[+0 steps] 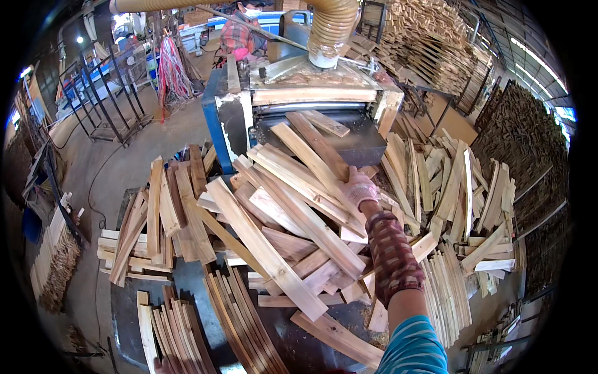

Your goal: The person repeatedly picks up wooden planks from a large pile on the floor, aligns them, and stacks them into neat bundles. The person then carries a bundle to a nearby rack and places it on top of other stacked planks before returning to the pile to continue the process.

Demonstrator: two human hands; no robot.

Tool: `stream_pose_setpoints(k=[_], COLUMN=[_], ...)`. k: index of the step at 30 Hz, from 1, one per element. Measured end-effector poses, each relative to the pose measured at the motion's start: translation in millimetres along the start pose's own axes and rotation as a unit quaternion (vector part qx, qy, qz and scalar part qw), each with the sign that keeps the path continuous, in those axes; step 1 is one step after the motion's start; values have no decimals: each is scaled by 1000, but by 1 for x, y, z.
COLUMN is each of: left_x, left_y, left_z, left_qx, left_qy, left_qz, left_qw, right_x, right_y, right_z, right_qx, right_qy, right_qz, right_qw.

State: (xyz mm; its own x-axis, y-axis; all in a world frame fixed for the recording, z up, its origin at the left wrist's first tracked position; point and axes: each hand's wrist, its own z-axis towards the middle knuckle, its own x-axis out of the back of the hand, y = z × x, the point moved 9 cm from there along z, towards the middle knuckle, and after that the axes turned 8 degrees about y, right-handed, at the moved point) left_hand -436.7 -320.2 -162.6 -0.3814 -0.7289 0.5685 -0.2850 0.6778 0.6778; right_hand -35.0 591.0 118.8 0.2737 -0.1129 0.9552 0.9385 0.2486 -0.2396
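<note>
My right hand (360, 187), in a pale pinkish glove under a checked sleeve, reaches forward over a heap of loose boards. Its fingers are closed at the near end of a brown wooden board (319, 147), which slants away to the left toward the machine's opening. Beside it lie a lighter board (305, 156) and a short board (326, 123) on the machine's dark bed. Only a small, dim part of my left hand (167, 365) shows at the lower edge, by a row of upright thin slats (177, 330); its fingers cannot be made out.
A blue-sided planing machine (314, 96) stands ahead, with a ridged yellowish duct (334, 28) above. Boards lie heaped (286, 218) on a dark table (128, 318). Wood stacks (523, 143) rise at right, a metal rack (103, 93) at left. A masked person (240, 34) is behind the machine.
</note>
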Motion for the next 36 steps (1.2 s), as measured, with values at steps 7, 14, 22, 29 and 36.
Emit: stream_pose_setpoints(k=[7,14,22,29,36], left_x=[-87,-308,-345,-311,-314], left_y=[188,417,406,349,342], left_z=[-42,-289,-286,-243,-235], left_qx=[-213,-168,-32,4,11], left_qy=[-20,-459,-466,-440,-429], left_qz=[-126,-315,-374,-296,-312], left_qw=[969,814,801,848,847], right_x=[31,30,-69,34,-15], right_y=[-14,-75,-12,-12,-17], right_z=[-159,-356,-278,-10,21], right_qx=[10,66,124,130,91], right_qy=[-68,-125,-165,149,35], right_qz=[200,509,605,40,-99], right_qw=[977,849,769,980,990])
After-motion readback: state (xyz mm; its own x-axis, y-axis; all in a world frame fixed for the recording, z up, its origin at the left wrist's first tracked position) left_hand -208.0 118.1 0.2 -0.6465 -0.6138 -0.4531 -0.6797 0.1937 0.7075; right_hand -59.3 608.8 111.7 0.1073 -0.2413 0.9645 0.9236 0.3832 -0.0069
